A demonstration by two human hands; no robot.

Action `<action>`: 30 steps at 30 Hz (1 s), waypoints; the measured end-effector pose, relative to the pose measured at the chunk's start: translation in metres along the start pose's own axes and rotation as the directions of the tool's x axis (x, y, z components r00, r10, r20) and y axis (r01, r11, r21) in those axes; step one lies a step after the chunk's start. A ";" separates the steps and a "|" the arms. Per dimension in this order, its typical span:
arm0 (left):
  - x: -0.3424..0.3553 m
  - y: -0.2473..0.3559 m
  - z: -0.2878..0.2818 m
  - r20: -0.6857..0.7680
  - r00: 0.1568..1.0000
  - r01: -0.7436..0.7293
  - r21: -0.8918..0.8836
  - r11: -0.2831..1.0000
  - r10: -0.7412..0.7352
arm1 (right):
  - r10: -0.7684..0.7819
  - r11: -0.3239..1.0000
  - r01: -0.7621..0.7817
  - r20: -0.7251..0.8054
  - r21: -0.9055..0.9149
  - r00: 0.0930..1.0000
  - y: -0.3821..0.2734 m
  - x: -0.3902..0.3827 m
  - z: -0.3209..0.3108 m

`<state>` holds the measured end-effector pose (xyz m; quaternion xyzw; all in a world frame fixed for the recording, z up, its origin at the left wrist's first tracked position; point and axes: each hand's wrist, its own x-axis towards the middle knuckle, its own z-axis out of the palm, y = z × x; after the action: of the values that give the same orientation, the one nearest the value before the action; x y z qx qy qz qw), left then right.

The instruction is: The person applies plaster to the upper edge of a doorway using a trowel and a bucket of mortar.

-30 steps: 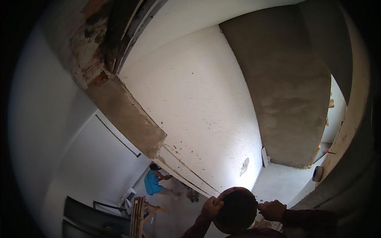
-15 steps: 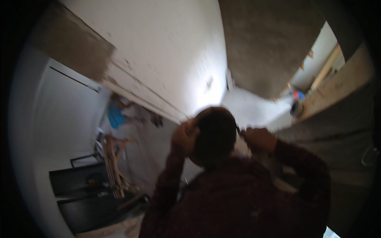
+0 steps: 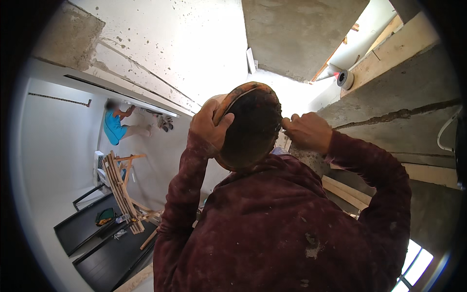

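Observation:
In front of my chest is a round, bowl-like thing (image 3: 250, 129) with a dark face and a worn orange-brown rim. My left hand (image 3: 209, 124) is closed on its left edge, the thumb lying over the dark face. My right hand (image 3: 309, 132) is closed in a fist at the opposite edge, its fingertips close to or touching the rim. Whether something thin is pinched in those fingers I cannot make out. Both of my arms are in maroon, stained sleeves.
At the left, a person in turquoise (image 3: 114, 127) crouches by a wall. Nearer are a wooden trestle (image 3: 119, 187), dark panels (image 3: 104, 263) and a green-and-yellow bag (image 3: 104, 216). On the right, a dark-centred roll (image 3: 345, 79) sits on a timber beam (image 3: 389, 53) along a cracked concrete wall (image 3: 389, 97).
The picture has gone from dim and blurred to bright and sharp. The bowl-like thing and both hands now appear higher in view. Each hand stays at its side of the thing.

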<state>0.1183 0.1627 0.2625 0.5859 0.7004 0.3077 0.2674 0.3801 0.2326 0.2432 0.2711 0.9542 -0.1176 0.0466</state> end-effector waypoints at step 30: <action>0.010 -0.057 0.004 -0.389 0.899 0.134 -0.198 0.971 -0.203 | -0.214 0.960 0.257 -0.300 0.112 0.929 0.026 -0.059 -0.188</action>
<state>0.0823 0.1656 0.2176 0.4217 0.7607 0.4555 0.1895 0.4391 0.2710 0.4286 0.1711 0.9650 -0.1534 -0.1264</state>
